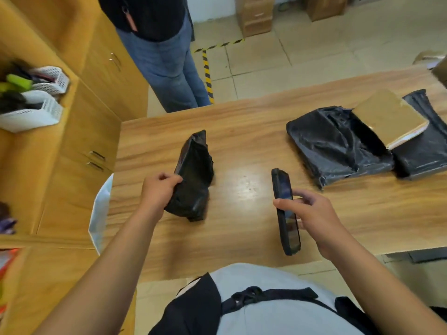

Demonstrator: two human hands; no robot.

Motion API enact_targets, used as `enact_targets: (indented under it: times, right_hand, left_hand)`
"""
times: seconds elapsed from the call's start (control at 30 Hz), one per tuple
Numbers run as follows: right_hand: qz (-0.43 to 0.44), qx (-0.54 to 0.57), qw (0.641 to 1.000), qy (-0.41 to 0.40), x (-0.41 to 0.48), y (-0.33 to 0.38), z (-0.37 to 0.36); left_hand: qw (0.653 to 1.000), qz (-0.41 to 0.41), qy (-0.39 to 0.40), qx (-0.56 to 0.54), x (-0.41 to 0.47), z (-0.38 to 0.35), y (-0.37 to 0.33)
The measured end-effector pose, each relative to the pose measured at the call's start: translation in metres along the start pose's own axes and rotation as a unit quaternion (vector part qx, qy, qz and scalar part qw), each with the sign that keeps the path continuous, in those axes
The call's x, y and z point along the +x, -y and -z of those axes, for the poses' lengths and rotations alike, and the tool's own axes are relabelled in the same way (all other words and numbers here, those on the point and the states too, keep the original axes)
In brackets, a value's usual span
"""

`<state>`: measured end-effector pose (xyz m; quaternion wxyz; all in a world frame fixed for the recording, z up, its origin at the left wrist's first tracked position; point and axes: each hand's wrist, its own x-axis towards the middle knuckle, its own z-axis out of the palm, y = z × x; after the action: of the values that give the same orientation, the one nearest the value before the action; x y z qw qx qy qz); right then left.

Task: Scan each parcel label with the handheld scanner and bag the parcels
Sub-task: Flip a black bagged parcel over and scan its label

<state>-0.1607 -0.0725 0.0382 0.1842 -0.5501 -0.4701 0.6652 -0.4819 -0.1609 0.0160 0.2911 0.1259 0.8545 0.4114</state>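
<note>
Both hands are busy: our left hand [159,189] grips a soft, crinkly black parcel [193,175] mid-frame on the desk [242,146], best pinched at its edge; our right hand [312,218] clasps the handheld scanner [285,211].

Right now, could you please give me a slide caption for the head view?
Left hand grips a black-wrapped parcel at the wooden table while right hand holds the scanner.
</note>
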Motion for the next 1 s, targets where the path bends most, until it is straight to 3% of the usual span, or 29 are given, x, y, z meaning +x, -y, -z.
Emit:
enact_targets:
  times: [0.1, 0.17, 0.2, 0.27, 0.33, 0.37, 0.5, 0.63, 0.83, 0.93, 1.0]
  right_hand:
    - [0.005, -0.007, 1.0, 0.021, 0.004, 0.004, -0.012]
    - [0.011, -0.016, 0.999, 0.028, 0.005, 0.007, -0.018]
    - [0.013, -0.016, 0.999, 0.031, 0.005, 0.007, -0.02]
    - [0.017, -0.015, 0.999, 0.037, 0.007, 0.007, -0.022]
    - [0.018, -0.016, 0.999, 0.037, 0.007, 0.007, -0.022]
    - [0.018, -0.011, 0.999, 0.037, 0.007, 0.006, -0.022]
    - [0.016, 0.0, 1.0, 0.02, 0.007, 0.002, -0.016]
    - [0.009, -0.002, 1.0, 0.009, 0.004, -0.004, -0.011]
    - [0.001, 0.022, 1.0, 0.004, -0.004, -0.004, -0.006]
    - [0.006, 0.027, 1.0, -0.003, -0.008, -0.004, -0.003]
    - [0.008, 0.032, 0.999, -0.006, -0.009, -0.007, 0.0]
  left_hand:
    - [0.984, -0.098, -0.064, 0.131, -0.008, -0.001, -0.003]
    - [0.953, -0.15, -0.055, 0.257, -0.021, -0.014, 0.002]
    - [0.936, -0.159, -0.014, 0.313, -0.028, -0.023, 0.007]
    - [0.907, -0.133, 0.142, 0.374, -0.043, -0.041, 0.025]
    - [0.875, -0.094, 0.283, 0.381, -0.061, -0.056, 0.046]
    - [0.871, -0.093, 0.307, 0.371, -0.066, -0.06, 0.054]
    - [0.926, -0.123, 0.225, 0.279, -0.055, -0.052, 0.053]
    - [0.938, -0.165, 0.12, 0.281, -0.025, -0.043, 0.047]
    - [0.879, -0.142, 0.167, 0.423, -0.021, -0.091, 0.036]
    - [0.827, -0.097, 0.229, 0.504, -0.03, -0.114, 0.05]
    - [0.797, -0.113, 0.23, 0.547, -0.034, -0.113, 0.062]
